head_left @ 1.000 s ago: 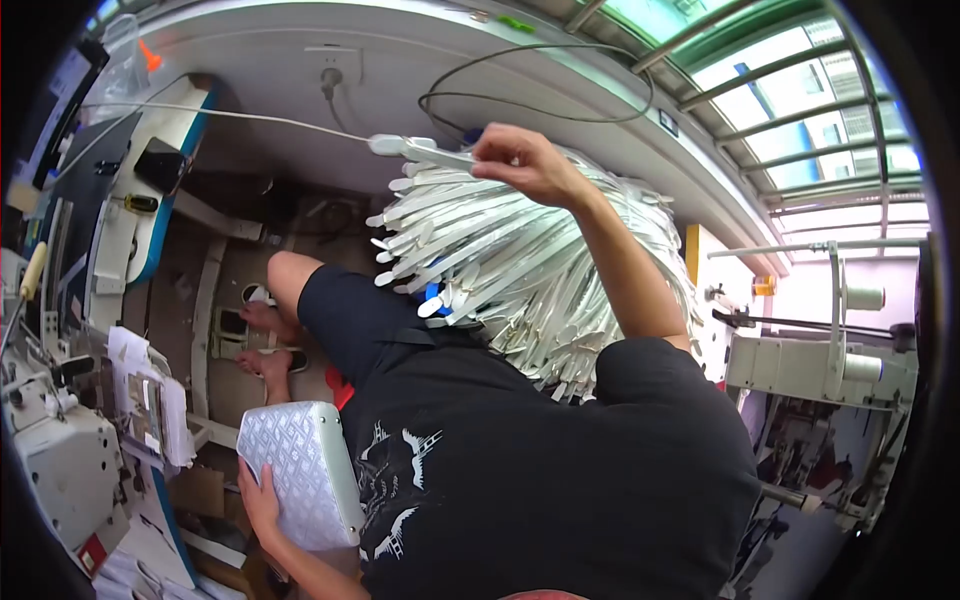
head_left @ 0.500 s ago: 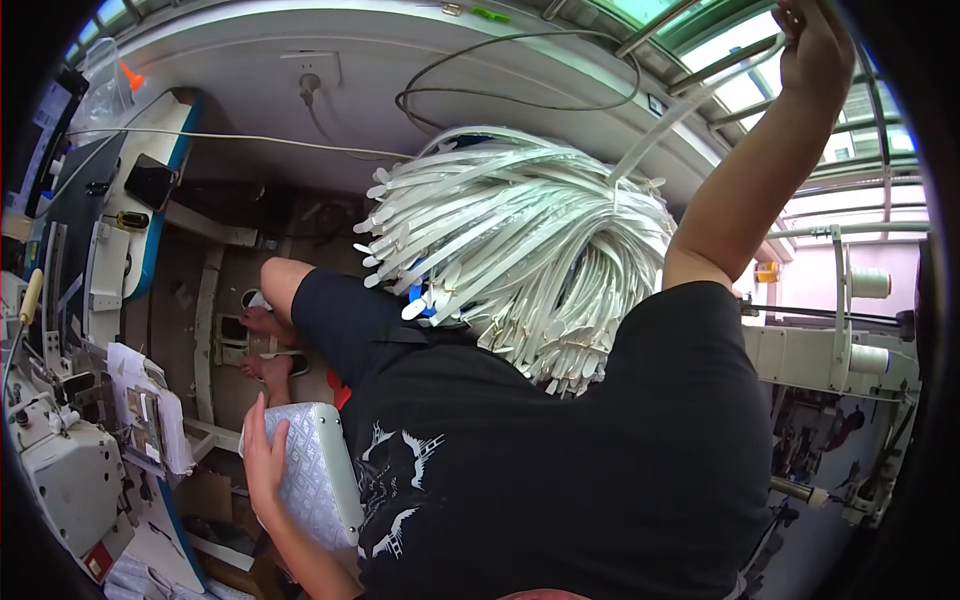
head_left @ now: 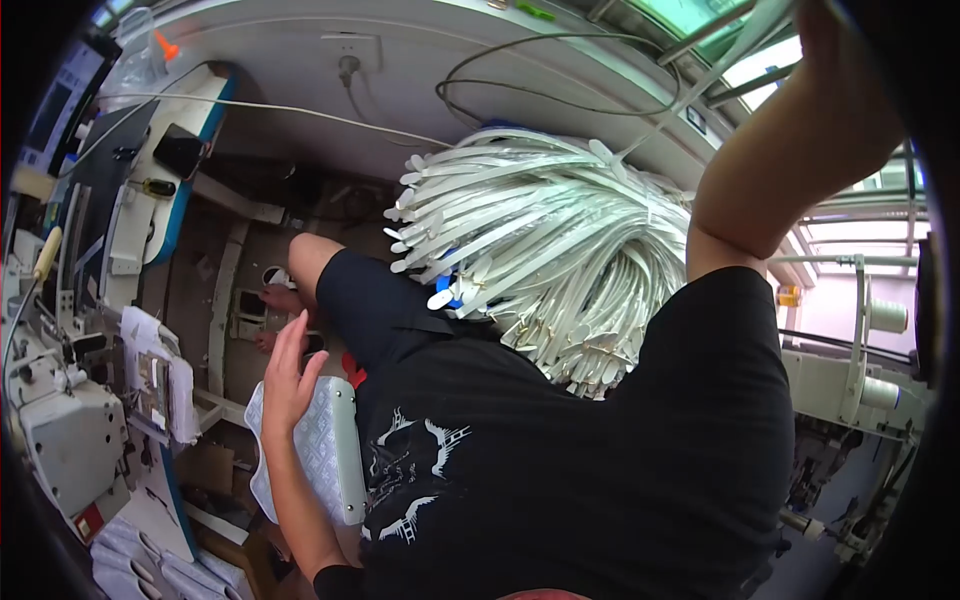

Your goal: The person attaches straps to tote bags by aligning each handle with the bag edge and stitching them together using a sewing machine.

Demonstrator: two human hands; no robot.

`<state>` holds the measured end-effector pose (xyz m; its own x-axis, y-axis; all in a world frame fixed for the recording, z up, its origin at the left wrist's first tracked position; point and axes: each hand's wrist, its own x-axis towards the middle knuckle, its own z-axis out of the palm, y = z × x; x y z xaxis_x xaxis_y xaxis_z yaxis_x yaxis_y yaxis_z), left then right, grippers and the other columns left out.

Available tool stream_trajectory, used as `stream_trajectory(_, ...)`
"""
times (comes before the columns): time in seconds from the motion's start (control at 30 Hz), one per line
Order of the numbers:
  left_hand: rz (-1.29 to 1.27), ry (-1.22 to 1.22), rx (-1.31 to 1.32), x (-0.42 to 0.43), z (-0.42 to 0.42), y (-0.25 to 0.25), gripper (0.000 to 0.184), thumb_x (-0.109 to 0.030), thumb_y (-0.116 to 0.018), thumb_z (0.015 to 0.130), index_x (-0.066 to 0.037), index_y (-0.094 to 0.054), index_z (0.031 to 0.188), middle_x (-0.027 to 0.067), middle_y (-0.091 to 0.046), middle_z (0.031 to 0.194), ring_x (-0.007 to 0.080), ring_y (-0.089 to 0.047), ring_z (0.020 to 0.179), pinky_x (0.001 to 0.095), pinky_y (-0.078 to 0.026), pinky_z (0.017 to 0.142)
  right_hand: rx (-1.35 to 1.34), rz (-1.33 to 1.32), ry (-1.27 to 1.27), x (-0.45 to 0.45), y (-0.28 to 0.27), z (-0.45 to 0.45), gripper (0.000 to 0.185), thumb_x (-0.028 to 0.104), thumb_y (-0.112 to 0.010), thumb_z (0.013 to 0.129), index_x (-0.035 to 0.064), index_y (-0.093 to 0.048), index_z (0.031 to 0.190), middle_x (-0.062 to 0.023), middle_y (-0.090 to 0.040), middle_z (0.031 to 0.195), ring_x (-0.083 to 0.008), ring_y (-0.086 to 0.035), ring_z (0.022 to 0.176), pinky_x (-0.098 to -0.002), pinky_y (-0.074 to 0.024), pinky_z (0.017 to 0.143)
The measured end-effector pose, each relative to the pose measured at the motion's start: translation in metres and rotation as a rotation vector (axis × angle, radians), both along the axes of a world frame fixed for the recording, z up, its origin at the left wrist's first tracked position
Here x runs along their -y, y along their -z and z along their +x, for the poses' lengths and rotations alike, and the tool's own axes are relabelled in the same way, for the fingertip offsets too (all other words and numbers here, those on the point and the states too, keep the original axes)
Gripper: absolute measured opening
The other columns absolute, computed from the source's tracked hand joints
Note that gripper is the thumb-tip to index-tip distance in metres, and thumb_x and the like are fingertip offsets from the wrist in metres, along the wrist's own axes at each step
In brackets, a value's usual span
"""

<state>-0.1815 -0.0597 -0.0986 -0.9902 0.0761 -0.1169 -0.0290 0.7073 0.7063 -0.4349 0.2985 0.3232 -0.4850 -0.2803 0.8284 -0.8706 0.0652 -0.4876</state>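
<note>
Raised to the top edge of view and largely cut off, the right hand (head_left: 822, 28) has a grip that cannot be told; beside it, a white strap (head_left: 735, 56) has been drawn higher above the draped strap bundle (head_left: 560, 205). Fingers extended and loose, the left hand (head_left: 289, 378) has been lifted, leaving the diamond-patterned handbag (head_left: 328, 450) resting against the black T-shirt (head_left: 600, 460).

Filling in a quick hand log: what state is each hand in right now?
Left hand: open, fingers extended, nothing visibly held.
Right hand: partly cut off; grip cannot be told, though a white strap runs up near it.
</note>
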Motion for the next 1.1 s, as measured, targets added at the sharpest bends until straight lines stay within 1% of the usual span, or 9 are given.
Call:
stream_trajectory(0.27,0.38,-0.116,-0.441,0.005,-0.028,-0.091,0.056,-0.029,-0.064,0.105,0.001,-0.052,0.151,0.018,-0.064,0.141,0.0289,-0.065,0.125,0.0395,-0.05,0.106,0.319,0.16,-0.62,0.147,0.057,0.008,0.019,0.018,-0.067,0.104,0.0013,-0.068,0.115,-0.0057,-0.069,0.088,-0.0083,-0.064,0.077,-0.0224,-0.0468,0.062)
stream_trajectory(0.33,0.424,-0.185,-0.562,0.011,-0.024,-0.109,0.056,-0.031,-0.062,0.107,0.003,-0.052,0.151,0.0186,-0.065,0.14,0.0281,-0.065,0.126,0.0397,-0.05,0.106,0.474,0.252,-0.77,0.18,0.101,0.02,0.019,0.016,-0.069,0.103,0.0001,-0.069,0.113,-0.0064,-0.072,0.09,-0.0087,-0.067,0.08,-0.0228,-0.0486,0.064)
stream_trajectory(0.43,0.784,-0.364,-0.689,0.018,-0.019,-0.112,0.05,-0.028,-0.057,0.111,0.005,-0.054,0.148,0.0184,-0.066,0.138,0.0239,-0.066,0.123,0.0372,-0.051,0.106,0.822,0.518,-0.898,0.221,0.205,0.048,0.018,0.016,-0.074,0.101,0.0002,-0.068,0.107,0.003,-0.067,0.087,-0.0013,-0.059,0.075,-0.0199,-0.0438,0.062)
stream_trajectory(0.5,0.937,-0.496,-0.606,0.023,-0.013,-0.11,0.046,-0.024,-0.054,0.112,0.006,-0.055,0.146,0.0177,-0.067,0.137,0.021,-0.067,0.12,0.0354,-0.052,0.105,0.942,0.509,-0.896,0.238,0.257,0.076,0.022,0.02,-0.074,0.101,-0.0005,-0.067,0.1,0.0018,-0.066,0.076,-0.002,-0.053,0.06,-0.0227,-0.0427,0.053)
stream_trajectory(0.67,1.001,-0.623,-0.503,0.031,0.004,-0.088,0.041,-0.017,-0.052,0.112,0.006,-0.055,0.145,0.0159,-0.07,0.132,0.0174,-0.069,0.115,0.0322,-0.053,0.103,0.969,0.647,-0.916,0.253,0.308,0.096,0.019,0.017,-0.072,0.103,0.001,-0.064,0.109,0.0022,-0.067,0.085,-0.001,-0.059,0.072,-0.02,-0.0439,0.058)
stream_trajectory(0.83,0.987,-0.677,-0.467,0.019,0.008,-0.078,0.043,-0.022,-0.049,0.114,0.006,-0.053,0.147,0.0142,-0.07,0.129,0.0162,-0.067,0.118,0.0346,-0.052,0.105,1.032,0.584,-0.927,0.27,0.311,0.101,0.018,0.019,-0.069,0.105,0.0017,-0.064,0.109,0.002,-0.066,0.084,-0.0014,-0.058,0.07,-0.0203,-0.0442,0.057)
stream_trajectory(0.93,1.28,-0.468,-0.47,-0.001,0.014,-0.047,0.045,-0.025,-0.044,0.115,0.004,-0.05,0.149,0.0132,-0.069,0.127,0.0158,-0.063,0.123,0.0381,-0.052,0.106,1.056,0.566,-0.928,0.297,0.309,0.093,0.021,0.023,-0.066,0.107,0.0023,-0.064,0.109,0.0023,-0.063,0.083,-0.0029,-0.058,0.068,-0.0208,-0.0435,0.055)
stream_trajectory(1.0,1.6,-0.089,0.044,-0.002,0.024,-0.022,0.045,-0.032,-0.042,0.115,-0.003,-0.049,0.149,0.0121,-0.065,0.126,0.0199,-0.064,0.12,0.0412,-0.05,0.111,1.322,0.239,-0.997,0.33,0.316,0.086,0.025,0.027,-0.062,0.109,0.0022,-0.064,0.114,0.0027,-0.059,0.082,-0.004,-0.052,0.063,-0.0207,-0.0395,0.053)
stream_trajectory(1.1,1.804,-0.153,-0.084,-0.005,0.03,0.02,0.04,-0.032,-0.04,0.116,-0.001,-0.053,0.138,0.0105,-0.065,0.113,0.0197,-0.064,0.112,0.0418,-0.046,0.113,1.522,-0.075,-1.032,0.371,0.33,0.066,0.032,0.031,-0.057,0.111,0.0016,-0.064,0.121,0.0025,-0.055,0.081,-0.0051,-0.044,0.059,-0.0207,-0.0343,0.05)
